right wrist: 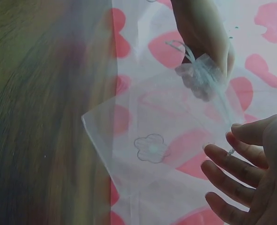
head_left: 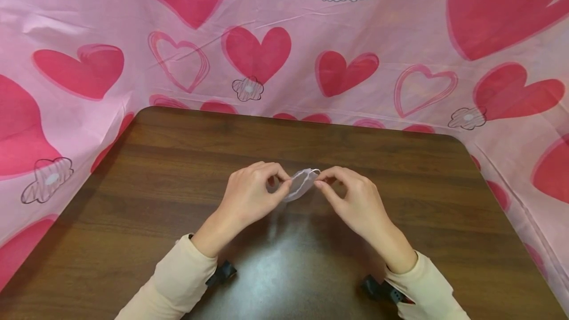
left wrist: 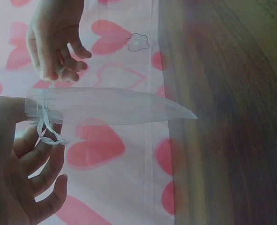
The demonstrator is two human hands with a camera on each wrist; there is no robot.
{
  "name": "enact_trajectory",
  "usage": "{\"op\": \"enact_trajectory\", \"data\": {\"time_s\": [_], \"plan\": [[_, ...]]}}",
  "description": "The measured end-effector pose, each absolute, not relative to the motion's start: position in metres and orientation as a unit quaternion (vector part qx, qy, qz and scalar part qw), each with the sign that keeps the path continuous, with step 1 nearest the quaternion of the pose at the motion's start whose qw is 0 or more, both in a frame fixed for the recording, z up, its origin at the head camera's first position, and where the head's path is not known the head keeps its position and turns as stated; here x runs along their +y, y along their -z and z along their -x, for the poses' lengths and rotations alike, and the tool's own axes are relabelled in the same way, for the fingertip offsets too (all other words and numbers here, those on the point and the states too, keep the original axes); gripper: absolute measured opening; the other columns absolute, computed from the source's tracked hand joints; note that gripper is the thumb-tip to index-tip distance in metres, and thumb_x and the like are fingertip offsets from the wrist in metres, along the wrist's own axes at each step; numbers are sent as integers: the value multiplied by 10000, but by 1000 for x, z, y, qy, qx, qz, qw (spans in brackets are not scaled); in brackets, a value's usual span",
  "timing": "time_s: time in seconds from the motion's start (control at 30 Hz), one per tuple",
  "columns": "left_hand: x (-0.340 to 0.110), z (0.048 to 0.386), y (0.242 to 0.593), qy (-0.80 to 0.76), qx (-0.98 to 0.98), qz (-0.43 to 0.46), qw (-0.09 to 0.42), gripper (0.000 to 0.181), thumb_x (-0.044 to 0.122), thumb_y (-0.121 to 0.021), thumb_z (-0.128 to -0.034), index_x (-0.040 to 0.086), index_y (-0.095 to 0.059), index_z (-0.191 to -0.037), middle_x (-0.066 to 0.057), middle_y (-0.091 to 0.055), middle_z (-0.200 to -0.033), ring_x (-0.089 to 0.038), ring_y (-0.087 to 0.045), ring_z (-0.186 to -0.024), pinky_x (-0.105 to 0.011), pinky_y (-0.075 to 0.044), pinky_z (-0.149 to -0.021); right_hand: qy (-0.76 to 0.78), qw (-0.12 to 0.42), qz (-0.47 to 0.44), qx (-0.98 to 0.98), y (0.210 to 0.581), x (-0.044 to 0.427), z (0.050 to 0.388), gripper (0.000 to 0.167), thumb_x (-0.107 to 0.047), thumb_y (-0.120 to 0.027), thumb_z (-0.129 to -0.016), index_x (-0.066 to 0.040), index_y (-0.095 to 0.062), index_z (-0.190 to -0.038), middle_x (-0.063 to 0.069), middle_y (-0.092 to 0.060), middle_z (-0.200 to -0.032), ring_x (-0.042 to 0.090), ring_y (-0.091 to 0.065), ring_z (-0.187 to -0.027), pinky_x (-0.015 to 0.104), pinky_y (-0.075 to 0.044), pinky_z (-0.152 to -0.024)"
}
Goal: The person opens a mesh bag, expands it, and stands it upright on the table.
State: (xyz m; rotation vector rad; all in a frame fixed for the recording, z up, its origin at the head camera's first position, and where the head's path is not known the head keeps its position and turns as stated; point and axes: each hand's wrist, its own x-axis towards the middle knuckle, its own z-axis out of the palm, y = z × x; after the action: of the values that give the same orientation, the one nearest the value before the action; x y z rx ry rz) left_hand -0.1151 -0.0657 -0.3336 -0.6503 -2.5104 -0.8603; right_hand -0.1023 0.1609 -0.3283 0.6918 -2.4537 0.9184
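Note:
A sheer white drawstring pouch (head_left: 301,186) hangs between the two hands above the table; its body shows flat and see-through in the left wrist view (left wrist: 115,107) and the right wrist view (right wrist: 143,126). My left hand (head_left: 251,191) pinches the pouch's top edge between thumb and index finger. A loop of thin white cord dangles beside those fingers in the left wrist view. My right hand (head_left: 355,199) pinches the cord's other end, just right of the pouch's mouth, thumb against index finger; its other fingers are loosely bent.
The dark brown wooden table (head_left: 178,152) lies beneath both hands. Pink cloth with red hearts (head_left: 258,53) stands behind the table and along both its sides. Black straps (head_left: 222,273) are at the wrists, near the beige sleeves.

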Motion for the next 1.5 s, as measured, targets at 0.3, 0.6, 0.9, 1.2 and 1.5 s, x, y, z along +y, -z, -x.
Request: {"op": "enact_trajectory", "data": {"time_s": [0.3, 0.6, 0.9, 1.2, 1.5], "plan": [[-69, 114, 334, 324, -893, 247, 192, 47, 254, -770, -857, 273, -728, -847, 96, -599, -709, -55, -541, -658, -287, -401, -538, -326, 207, -234, -892, 332, 168, 109, 226, -115, -822, -815, -104, -730, -1021, -17, -710, -916, 152, -654, -827, 375, -500, -672], [-77, 113, 332, 367, -879, 260, 157, 40, 266, -768, -881, 267, -730, -893, 144, -599, -768, -45, -547, -726, -285, -440, -622, -322, 197, -230, -897, 335, 171, 113, 331, -107, -847, -783, -91, -720, -1088, 11, -706, -984, 170, -647, -889, 403, -504, -693], [-84, 113, 331, 414, -870, 254, 88, 47, 285, -740, -906, 257, -738, -944, 147, -634, -835, -103, -579, -774, -299, -464, -682, -316, 166, -234, -904, 339, 173, 116, 279, -109, -861, -767, -125, -736, -1016, -17, -660, -1013, 185, -628, -990, 434, -510, -820], [-90, 115, 332, 426, -872, 230, 73, 55, 319, -712, -926, 281, -733, -961, 152, -636, -838, -124, -577, -773, -334, -472, -701, -331, 129, -233, -905, 341, 171, 115, 180, -118, -827, -806, -163, -676, -893, -85, -673, -874, 125, -638, -828, 394, -512, -728], [-98, 117, 337, 474, -857, 198, 39, 257, 416, -539, -1015, 253, -722, -1091, 88, -693, -941, -162, -615, -769, -344, -469, -647, -406, 155, -221, -873, 340, 169, 114, 176, -4, -800, -803, -92, -667, -879, -54, -681, -794, 93, -620, -718, 289, -530, -687]]}}
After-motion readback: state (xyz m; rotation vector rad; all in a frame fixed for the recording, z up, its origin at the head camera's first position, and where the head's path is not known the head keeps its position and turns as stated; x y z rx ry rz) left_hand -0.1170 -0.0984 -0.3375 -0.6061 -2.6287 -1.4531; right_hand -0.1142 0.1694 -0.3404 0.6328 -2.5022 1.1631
